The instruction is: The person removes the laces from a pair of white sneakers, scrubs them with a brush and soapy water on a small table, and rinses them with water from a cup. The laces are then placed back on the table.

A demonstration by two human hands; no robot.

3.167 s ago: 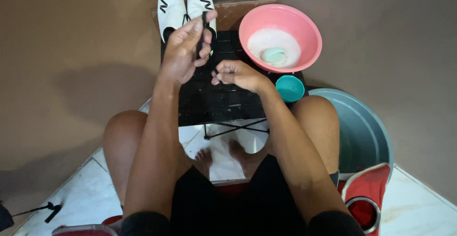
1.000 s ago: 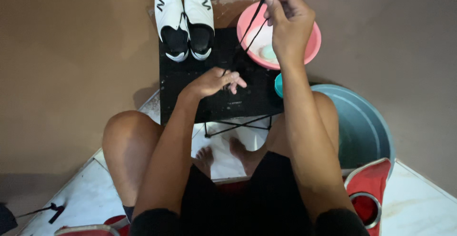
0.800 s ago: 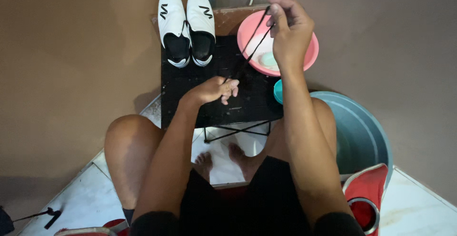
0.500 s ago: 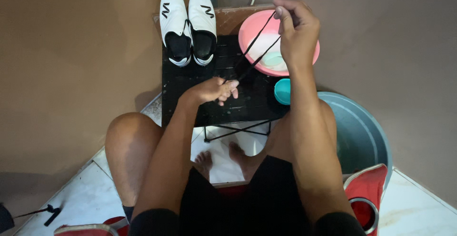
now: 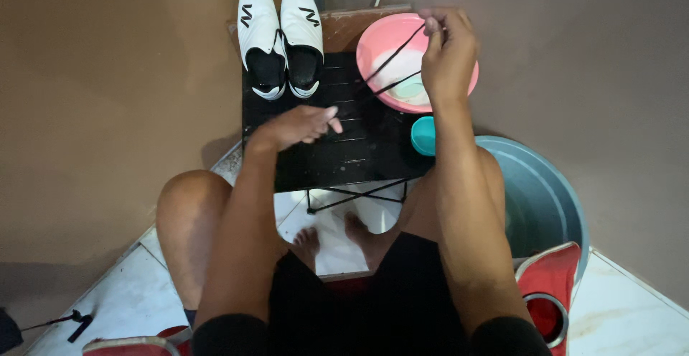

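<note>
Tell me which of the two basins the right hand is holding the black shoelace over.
The pink basin on the black table. The larger grey basin sits lower, beside the right hand's forearm.

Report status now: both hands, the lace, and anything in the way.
Right hand pinches black lace above pink basin. Left hand holds the other end over black table. Nothing blocks the lace.

A pair of white shoes (image 5: 280, 36) stands at the far left of a small black slatted bench (image 5: 337, 148). A teal cup (image 5: 423, 135) sits at its right edge, a large grey-blue tub (image 5: 545, 198) on the floor beyond.
</note>
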